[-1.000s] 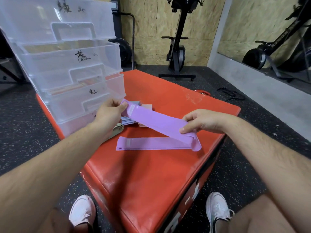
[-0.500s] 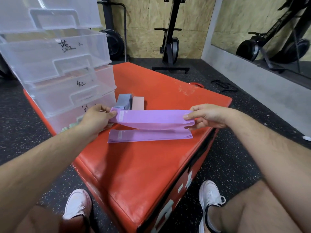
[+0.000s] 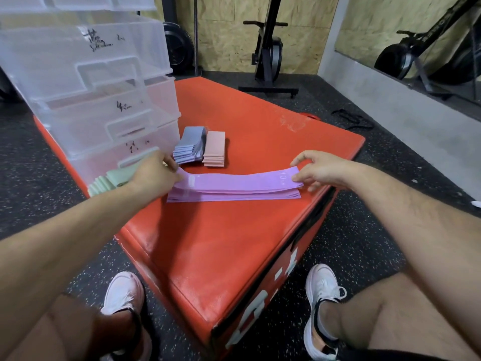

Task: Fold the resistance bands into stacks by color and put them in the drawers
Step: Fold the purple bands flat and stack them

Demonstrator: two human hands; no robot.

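Your left hand point(image 3: 156, 173) grips the left end of the purple band point(image 3: 239, 181) with the fingers curled round it. How the thumb lies cannot be made out.

Your right hand point(image 3: 320, 169) pinches the right end of the same band between the thumb and the lower fingers. The index finger is lifted clear of it.

The purple band lies flat across the near middle of the red box point(image 3: 234, 251), running left to right. It rests on further purple layers directly beneath it, edges roughly aligned; whether these are separate bands or folds of one cannot be told.

Other stacks on the box:
- Blue stack point(image 3: 188, 148) – far side of the purple band, just right of the drawers.
- Pink stack point(image 3: 214, 149) – touching the right side of the blue stack.
- Green stack point(image 3: 109, 178) – at the left, partly hidden behind your left wrist.

The clear plastic drawers point(image 3: 91, 87) stand on the far-left part of the box, each front marked with handwriting.
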